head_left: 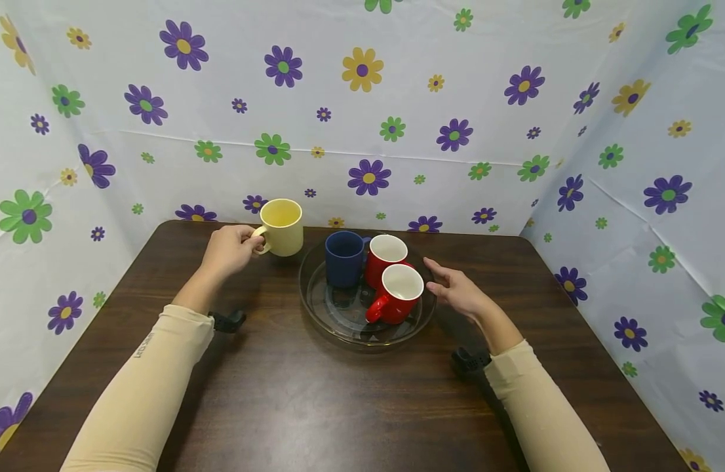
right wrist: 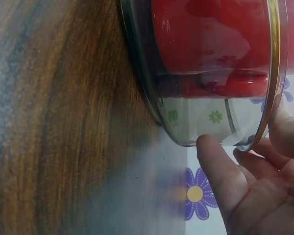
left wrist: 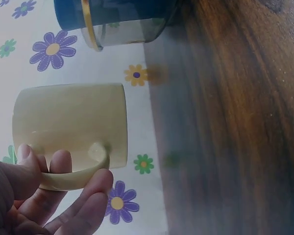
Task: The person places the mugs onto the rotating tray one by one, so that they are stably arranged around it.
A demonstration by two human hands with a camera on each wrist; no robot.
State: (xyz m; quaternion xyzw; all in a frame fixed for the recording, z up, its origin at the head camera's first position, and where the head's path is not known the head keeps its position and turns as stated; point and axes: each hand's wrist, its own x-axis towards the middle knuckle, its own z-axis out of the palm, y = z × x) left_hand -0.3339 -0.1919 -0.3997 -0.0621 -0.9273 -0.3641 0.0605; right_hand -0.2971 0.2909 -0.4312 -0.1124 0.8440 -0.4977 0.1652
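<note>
By its handle, my left hand point(head_left: 229, 252) holds a pale yellow mug point(head_left: 282, 228) upright, raised above the table. The left wrist view shows the fingers point(left wrist: 81, 215) around the handle of the yellow mug point(left wrist: 71, 125). A clear glass bowl point(head_left: 339, 331) stands on the table with a dark blue mug point(head_left: 343, 261) and two red mugs with white insides in it. The front red mug point(head_left: 398, 303) partly hides the back red mug point(head_left: 374, 267). My right hand point(head_left: 459, 292) touches the bowl's right side, its fingers point(right wrist: 218, 171) fairly straight against the glass.
Beneath everything is a dark brown wooden table point(head_left: 315, 400). Behind it and along both sides hangs a white flower-printed sheet point(head_left: 398, 144). The yellow mug is left of the bowl, near the table's back edge.
</note>
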